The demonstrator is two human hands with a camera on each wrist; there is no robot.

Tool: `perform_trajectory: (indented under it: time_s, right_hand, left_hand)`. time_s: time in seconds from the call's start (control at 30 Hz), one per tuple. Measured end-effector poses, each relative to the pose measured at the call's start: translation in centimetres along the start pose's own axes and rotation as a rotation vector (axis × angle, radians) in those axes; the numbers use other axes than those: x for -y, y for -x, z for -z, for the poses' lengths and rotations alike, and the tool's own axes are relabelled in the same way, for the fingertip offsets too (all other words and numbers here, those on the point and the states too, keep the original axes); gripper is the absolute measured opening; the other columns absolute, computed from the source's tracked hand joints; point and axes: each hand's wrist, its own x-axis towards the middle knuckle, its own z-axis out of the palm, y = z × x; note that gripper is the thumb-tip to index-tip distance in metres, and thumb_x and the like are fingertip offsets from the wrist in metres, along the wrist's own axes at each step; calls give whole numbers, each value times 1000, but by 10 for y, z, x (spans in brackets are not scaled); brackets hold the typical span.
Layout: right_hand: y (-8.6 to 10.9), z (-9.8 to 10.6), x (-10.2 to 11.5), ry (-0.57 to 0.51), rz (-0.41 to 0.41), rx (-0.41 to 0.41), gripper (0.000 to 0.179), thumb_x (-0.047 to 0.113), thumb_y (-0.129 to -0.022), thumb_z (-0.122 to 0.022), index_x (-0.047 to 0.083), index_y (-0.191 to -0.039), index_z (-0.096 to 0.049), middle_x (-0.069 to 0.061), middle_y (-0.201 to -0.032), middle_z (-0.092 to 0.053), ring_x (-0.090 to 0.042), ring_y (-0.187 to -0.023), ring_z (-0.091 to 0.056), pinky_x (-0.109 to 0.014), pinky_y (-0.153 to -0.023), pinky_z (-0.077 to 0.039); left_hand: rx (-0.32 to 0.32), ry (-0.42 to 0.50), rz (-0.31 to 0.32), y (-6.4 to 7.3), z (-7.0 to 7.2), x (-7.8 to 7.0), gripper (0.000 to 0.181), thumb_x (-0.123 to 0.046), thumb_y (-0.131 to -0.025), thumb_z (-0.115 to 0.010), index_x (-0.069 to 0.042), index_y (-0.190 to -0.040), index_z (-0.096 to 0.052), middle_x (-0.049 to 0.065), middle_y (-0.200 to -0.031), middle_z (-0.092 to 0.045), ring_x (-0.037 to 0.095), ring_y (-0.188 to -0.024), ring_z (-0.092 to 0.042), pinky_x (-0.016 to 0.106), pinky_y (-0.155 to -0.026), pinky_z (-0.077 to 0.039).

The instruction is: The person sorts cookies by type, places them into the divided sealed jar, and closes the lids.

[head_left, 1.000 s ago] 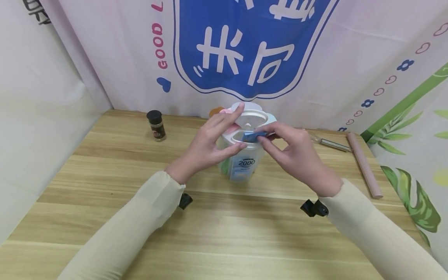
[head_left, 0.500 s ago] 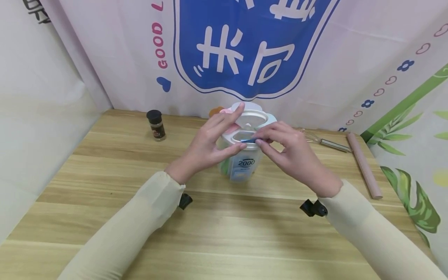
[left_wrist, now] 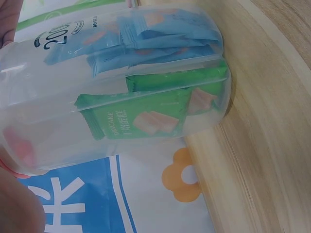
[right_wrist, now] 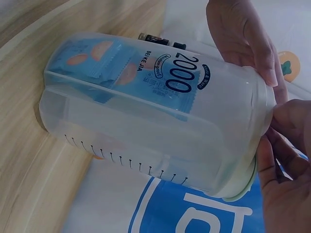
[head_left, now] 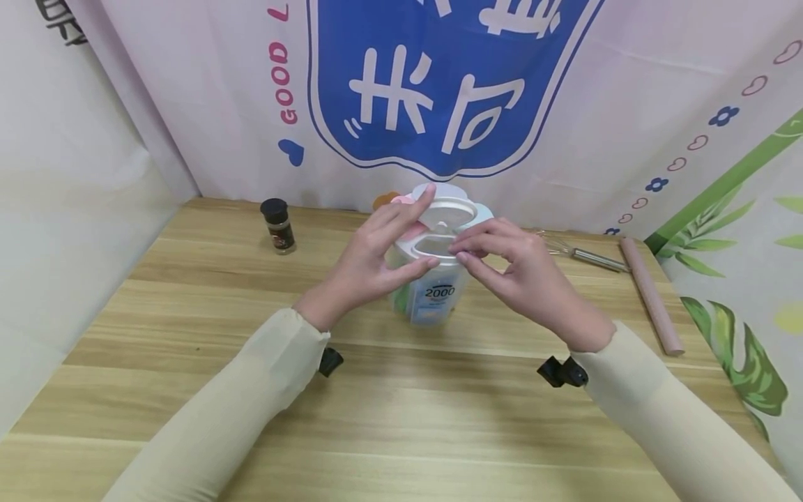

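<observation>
A clear plastic food storage container [head_left: 433, 296] with a white top stands upright on the table, its front flip lid [head_left: 448, 213] raised. Blue packets [left_wrist: 160, 39] and green cake packets [left_wrist: 141, 114] sit in separate compartments. My left hand [head_left: 370, 254] grips the top from the left, thumb along the front rim and fingers beside the raised lid. At the right side of the opening, my right hand [head_left: 514, 261] touches the rim with thumb and bent fingertips, no packet showing between them. In the right wrist view, the upper blue packet [right_wrist: 177, 90] lies well below the rim.
A black-capped seasoning bottle [head_left: 278, 226] stands at the back left of the wooden table [head_left: 376, 425]. To the right lie a wire whisk [head_left: 592, 258] and a pink rolling pin [head_left: 652, 296]. A printed cloth [head_left: 219, 90] hangs right behind the container.
The blue packet pinched in my right fingers went down through the opening and no longer shows there. My right fingertips drew closer together at the rim. The left hand kept its place.
</observation>
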Motion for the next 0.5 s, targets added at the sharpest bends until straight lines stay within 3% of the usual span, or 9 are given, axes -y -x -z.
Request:
perform_trajectory:
  time_s: [0.23,0.4,0.5]
  right_hand:
    - [-1,2,-1,-50,15,-7,14,-1,-95,-74,5,-106,-79,-5,-103,-79,-12,-93,-68,-13,-82,-57]
    - [-2,7,-3,-78,33,-109,12,-5,-93,-73,-1,-104,-78,-11,-99,-79,-5,-90,-68,-9,-84,-56]
    - [-6,11,-5,-102,-9,-183,10,-6,-95,-71,-6,-104,-75,-16,-100,-79,0,-92,-68,-9,-88,-57]
  left_hand:
    - [-10,1,4,2,-1,1,85,-27,-91,-81,-13,-163,-37,8,-145,-64,25,-137,-55,49,-121,-46]
    - [-12,2,6,1,-1,0,85,-28,-91,-81,-14,-163,-37,8,-147,-62,25,-140,-53,49,-123,-44]
    - [-9,4,18,1,0,-1,85,-27,-91,-82,-15,-163,-37,8,-150,-61,26,-144,-51,50,-125,-42]
